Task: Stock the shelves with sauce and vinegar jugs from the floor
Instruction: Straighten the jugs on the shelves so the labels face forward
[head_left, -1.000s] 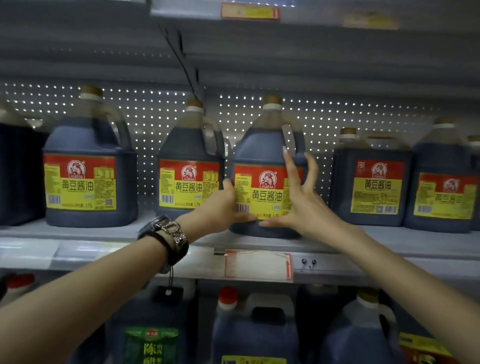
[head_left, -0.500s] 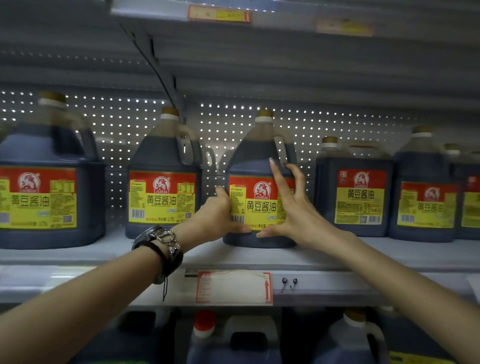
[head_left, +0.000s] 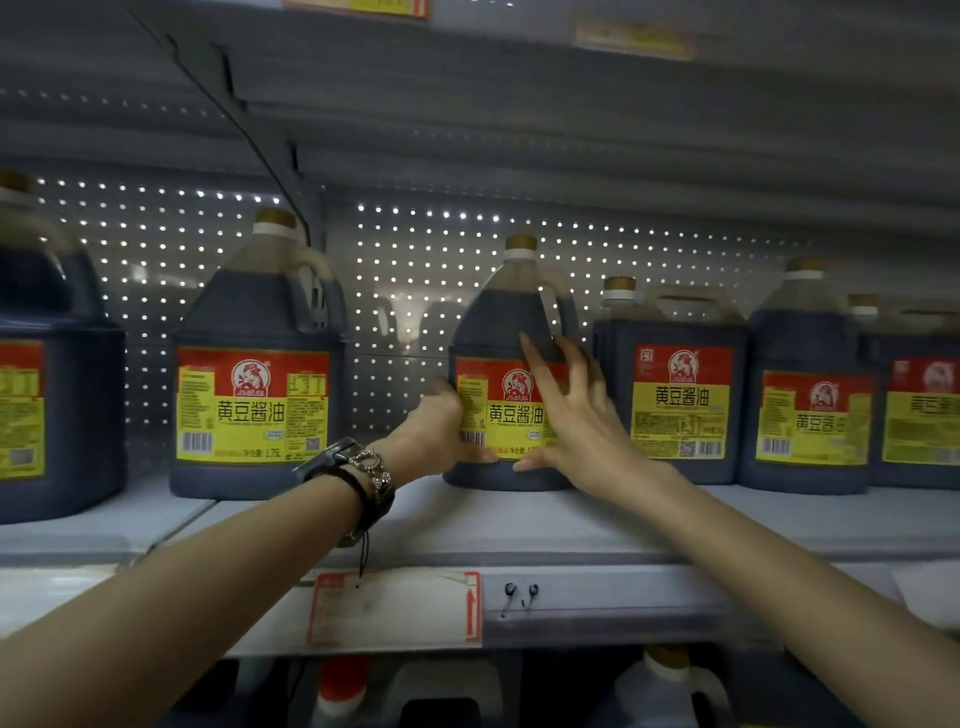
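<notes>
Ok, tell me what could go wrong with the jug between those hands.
1. The right hand lies flat on the middle jug and only the left hand curls round its side, so a hard push might twist or tip it.
2. The neighbouring jug on the right stands close; that hand could get pinched against it or knock it.
3. The wrist cord hangs over the shelf edge and may snag the price tag.

Grey perforated metal back panel (head_left: 415, 270) behind & above left hand (head_left: 441, 431), bright light dots thru its holes. Flat grey metal shelf board (head_left: 519, 530) under the hand; on its front rail, below the wrist, a white red-edged paper price tag (head_left: 395, 608). Grey upper shelf underside (head_left: 519, 130) overhead. Light dim overall.
</notes>
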